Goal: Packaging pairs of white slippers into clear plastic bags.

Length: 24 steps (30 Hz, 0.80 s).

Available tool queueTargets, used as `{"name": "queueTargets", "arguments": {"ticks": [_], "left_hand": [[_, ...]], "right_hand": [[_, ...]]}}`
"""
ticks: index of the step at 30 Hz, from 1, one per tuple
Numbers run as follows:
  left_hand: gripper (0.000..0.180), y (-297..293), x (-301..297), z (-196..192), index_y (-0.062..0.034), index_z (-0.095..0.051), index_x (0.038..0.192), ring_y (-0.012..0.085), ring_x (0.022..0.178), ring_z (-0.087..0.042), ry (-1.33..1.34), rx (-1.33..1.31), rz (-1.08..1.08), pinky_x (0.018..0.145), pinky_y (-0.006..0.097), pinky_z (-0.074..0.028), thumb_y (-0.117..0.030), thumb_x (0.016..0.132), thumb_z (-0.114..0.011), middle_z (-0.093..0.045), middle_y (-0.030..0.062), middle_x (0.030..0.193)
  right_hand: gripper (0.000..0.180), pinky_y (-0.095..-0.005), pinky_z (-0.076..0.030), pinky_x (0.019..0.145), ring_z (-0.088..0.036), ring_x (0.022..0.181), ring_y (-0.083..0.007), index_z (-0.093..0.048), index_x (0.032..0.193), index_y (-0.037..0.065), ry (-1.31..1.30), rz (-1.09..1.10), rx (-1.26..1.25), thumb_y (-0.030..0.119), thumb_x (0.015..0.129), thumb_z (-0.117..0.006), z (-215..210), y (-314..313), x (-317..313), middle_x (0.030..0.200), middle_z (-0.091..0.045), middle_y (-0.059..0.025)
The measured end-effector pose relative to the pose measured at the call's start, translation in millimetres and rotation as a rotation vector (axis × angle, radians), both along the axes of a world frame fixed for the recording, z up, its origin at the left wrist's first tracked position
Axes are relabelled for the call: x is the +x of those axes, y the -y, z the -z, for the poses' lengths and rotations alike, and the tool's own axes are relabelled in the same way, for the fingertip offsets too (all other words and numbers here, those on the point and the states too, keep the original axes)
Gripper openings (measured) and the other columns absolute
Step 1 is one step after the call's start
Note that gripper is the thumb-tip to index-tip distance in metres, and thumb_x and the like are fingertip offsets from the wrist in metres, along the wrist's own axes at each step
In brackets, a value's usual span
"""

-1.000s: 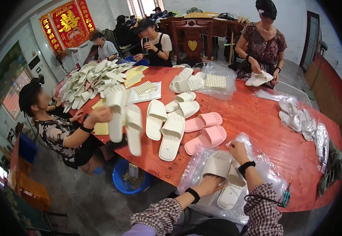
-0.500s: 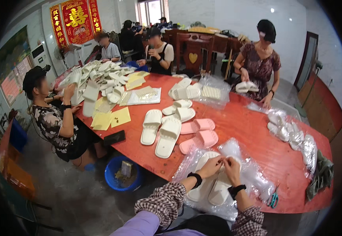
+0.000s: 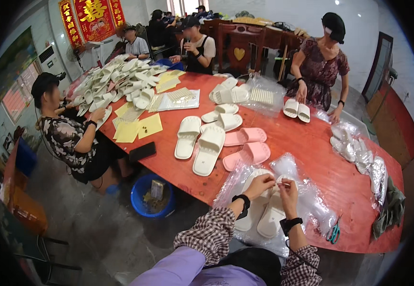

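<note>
Two white slippers [image 3: 270,220] lie side by side before me on clear plastic bags [image 3: 307,202]. My left hand [image 3: 260,186] is pinched over the toe end of the left slipper, its fingertips pointing right. Close beside it, my right hand [image 3: 288,193] is raised above the right slipper with thumb and fingers pinched together. Whatever sits between the fingertips of either hand is too small to make out. Just beyond them are two pink slippers [image 3: 247,157] and several white slippers [image 3: 209,150].
Teal-handled scissors [image 3: 333,231] lie to my right, near bagged slippers [image 3: 357,150] and a dark cloth [image 3: 389,212]. A phone [image 3: 142,151] rests by the left edge, above a blue bucket [image 3: 152,196]. Co-workers sit or stand around the red table [image 3: 283,138]; a slipper heap [image 3: 121,83] is far left.
My hands have drawn slightly apart, still pinched over the slippers. The co-worker at the far right has brought a white pair down to the table. The left co-worker's hand has lowered.
</note>
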State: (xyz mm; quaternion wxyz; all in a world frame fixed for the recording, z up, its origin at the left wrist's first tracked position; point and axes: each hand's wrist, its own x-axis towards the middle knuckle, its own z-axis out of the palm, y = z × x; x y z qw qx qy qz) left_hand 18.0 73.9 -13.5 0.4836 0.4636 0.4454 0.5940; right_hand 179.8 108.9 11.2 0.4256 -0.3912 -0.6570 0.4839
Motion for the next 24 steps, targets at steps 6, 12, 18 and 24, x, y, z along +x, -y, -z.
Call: {"name": "queueTargets", "arguments": {"ticks": [6, 12, 18, 24], "left_hand": [[0.014, 4.4, -24.5, -6.1, -0.0045, -0.064, 0.097, 0.0074, 0.078, -0.059, -0.039, -0.097, -0.043, 0.069, 0.023, -0.048, -0.016, 0.092, -0.059, -0.064, 0.001, 0.087], [0.012, 6.2, -17.0, -11.4, -0.0015, -0.063, 0.099, 0.0071, 0.077, -0.059, -0.019, -0.102, 0.016, 0.069, 0.021, -0.047, -0.01, 0.091, -0.059, -0.065, 0.001, 0.086], [0.014, 9.0, -13.1, -13.6, -0.002, -0.062, 0.101, 0.0083, 0.082, -0.061, -0.038, -0.131, 0.01, 0.071, 0.02, -0.047, -0.012, 0.093, -0.058, -0.065, 0.002, 0.09], [0.013, 9.4, -11.2, -13.6, -0.0009, -0.063, 0.099, 0.0082, 0.08, -0.061, -0.076, -0.141, 0.004, 0.072, 0.021, -0.048, -0.011, 0.092, -0.059, -0.065, 0.002, 0.088]], "right_hand": [[0.02, -0.0254, -0.051, 0.077, -0.064, 0.09, -0.0154, -0.063, 0.102, -0.002, -0.177, -0.018, -0.157, 0.013, 0.089, -0.062, -5.4, -3.1, -16.8, 0.096, -0.067, -0.0092], [0.015, -0.0241, -0.048, 0.084, -0.06, 0.097, -0.0128, -0.066, 0.102, -0.002, -0.147, -0.008, -0.078, 0.002, 0.089, -0.058, 5.8, 1.4, -11.9, 0.111, -0.062, -0.0062], [0.022, -0.0279, -0.046, 0.097, -0.058, 0.114, -0.021, -0.052, 0.112, -0.002, -0.314, -0.095, -0.195, -0.006, 0.09, -0.052, 1.8, 4.9, -8.3, 0.121, -0.055, -0.0133], [0.016, -0.0292, -0.042, 0.102, -0.053, 0.122, -0.0245, -0.046, 0.107, 0.001, -0.4, -0.138, -0.186, -0.004, 0.092, -0.051, 6.7, 2.0, -5.4, 0.134, -0.042, -0.0174]]}}
